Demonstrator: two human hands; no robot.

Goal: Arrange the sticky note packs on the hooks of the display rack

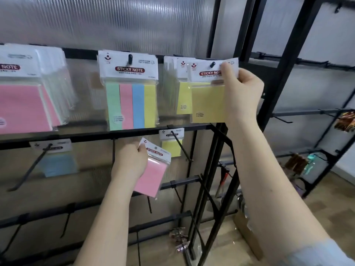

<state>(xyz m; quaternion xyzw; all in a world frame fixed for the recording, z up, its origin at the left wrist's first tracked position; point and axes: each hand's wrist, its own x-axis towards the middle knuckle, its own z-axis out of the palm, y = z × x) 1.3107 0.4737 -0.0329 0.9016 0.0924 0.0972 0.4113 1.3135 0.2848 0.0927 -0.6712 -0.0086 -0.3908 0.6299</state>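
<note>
- My right hand (243, 91), upper right of centre: fingers pinched the header of a yellow sticky note pack (208, 101), its hole on a black hook tip (212, 64).
- My left hand (131, 160), lower centre: fingers closed on a pink sticky note pack (150, 176), tilted, off any hook.
- Four-colour pack (128, 104) hung at centre on the display rack (96, 136).

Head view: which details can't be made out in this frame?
- Yellow pack: right edge hidden by the right hand.
- Pink pack: left side covered by the left hand.
- Large pink pack: cut by the left frame edge.
- Small print on the labels: too small.
</note>
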